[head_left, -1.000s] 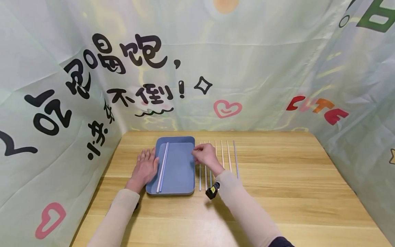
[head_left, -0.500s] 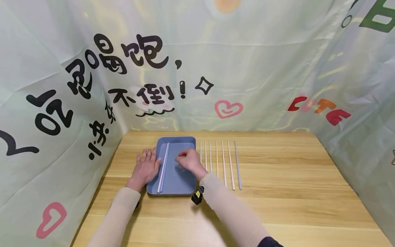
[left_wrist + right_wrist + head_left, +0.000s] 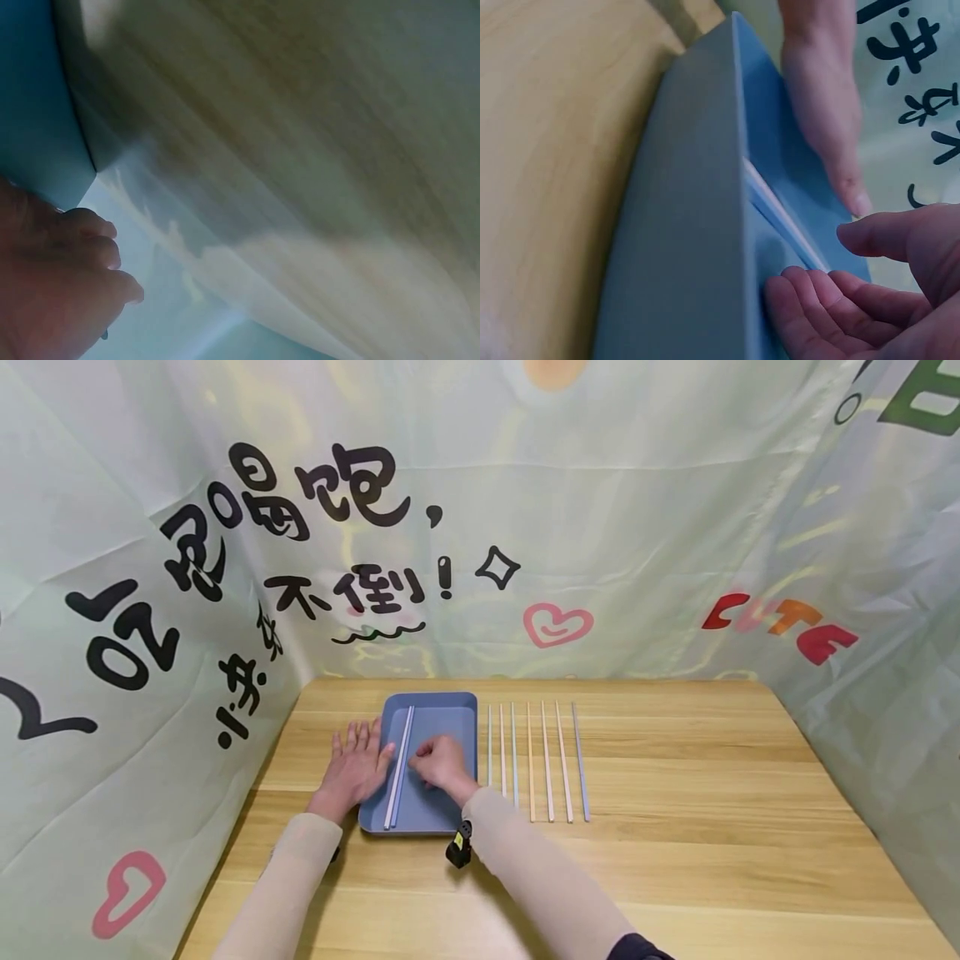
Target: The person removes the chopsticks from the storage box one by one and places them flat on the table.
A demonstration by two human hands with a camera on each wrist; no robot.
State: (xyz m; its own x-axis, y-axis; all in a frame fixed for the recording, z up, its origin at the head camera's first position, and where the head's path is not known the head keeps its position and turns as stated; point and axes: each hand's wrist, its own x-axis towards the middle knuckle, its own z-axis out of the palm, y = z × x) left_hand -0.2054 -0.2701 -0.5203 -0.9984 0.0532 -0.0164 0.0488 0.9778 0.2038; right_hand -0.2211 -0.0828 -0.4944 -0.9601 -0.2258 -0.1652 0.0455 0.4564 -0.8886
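Note:
A blue rectangular tray (image 3: 438,820) lies on the table, with a white chopstick (image 3: 398,768) and a blue chopstick (image 3: 401,783) side by side along its left part. My left hand (image 3: 352,772) rests against the tray's left rim, fingers spread and straight. Over the middle of the tray is my right hand (image 3: 441,762), fingertips just right of the two chopsticks. In the right wrist view, the thumb and loosely bent fingers of this hand (image 3: 870,300) stand apart with nothing between them. The left wrist view catches only part of the left hand (image 3: 60,277) beside the tray wall (image 3: 37,105).
Right of the tray, several pale and coloured chopsticks (image 3: 548,768) lie in a parallel row on the wooden table (image 3: 712,793). A printed cloth (image 3: 637,527) surrounds the table at the back and sides.
My right hand has moved left, from the tray's right rim to over its middle, uncovering more of the chopstick row. My left hand has stayed at the left rim.

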